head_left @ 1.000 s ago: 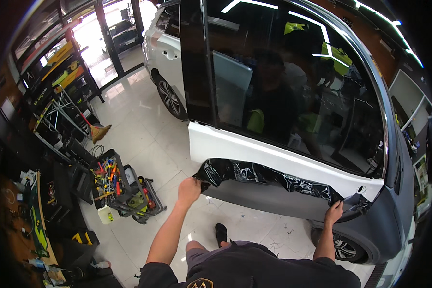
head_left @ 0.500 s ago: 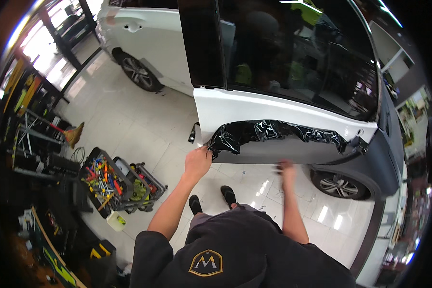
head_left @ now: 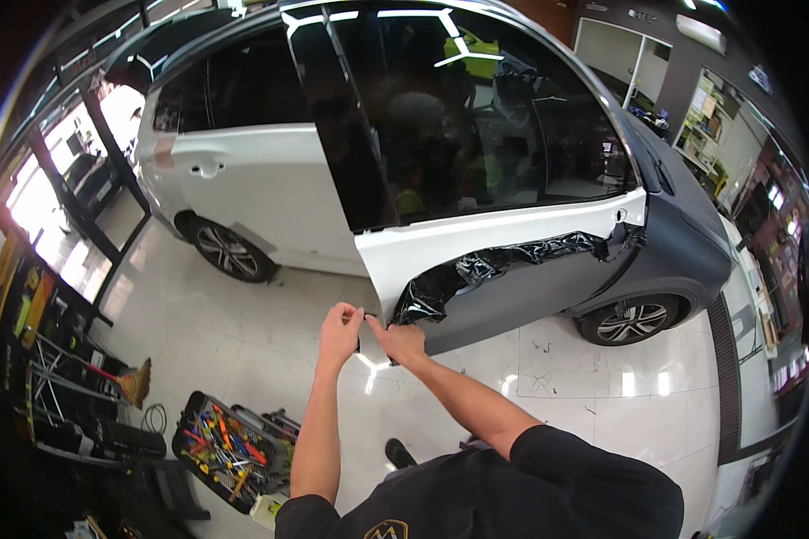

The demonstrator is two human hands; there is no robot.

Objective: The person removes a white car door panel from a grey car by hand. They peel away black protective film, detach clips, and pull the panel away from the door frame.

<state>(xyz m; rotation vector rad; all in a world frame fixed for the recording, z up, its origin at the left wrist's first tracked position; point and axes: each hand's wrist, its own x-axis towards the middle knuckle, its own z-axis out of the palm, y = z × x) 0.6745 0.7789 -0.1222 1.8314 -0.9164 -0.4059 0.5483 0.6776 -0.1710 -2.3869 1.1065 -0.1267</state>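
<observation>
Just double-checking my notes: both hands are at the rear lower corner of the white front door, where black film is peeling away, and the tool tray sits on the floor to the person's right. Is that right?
Not quite: the head view shows the tool tray on the floor to the person's left, not right. The rest holds: left hand and right hand meet at the door's rear lower corner by the peeling black film.

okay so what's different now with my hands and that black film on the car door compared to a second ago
A second ago your hands were spread, one at each end of the black film. The right hand let go of the far end and came across to the left hand; both now pinch the film's near corner at the door's lower edge. The film hangs crumpled along the door as before, and the tool tray stays on the floor.
</observation>
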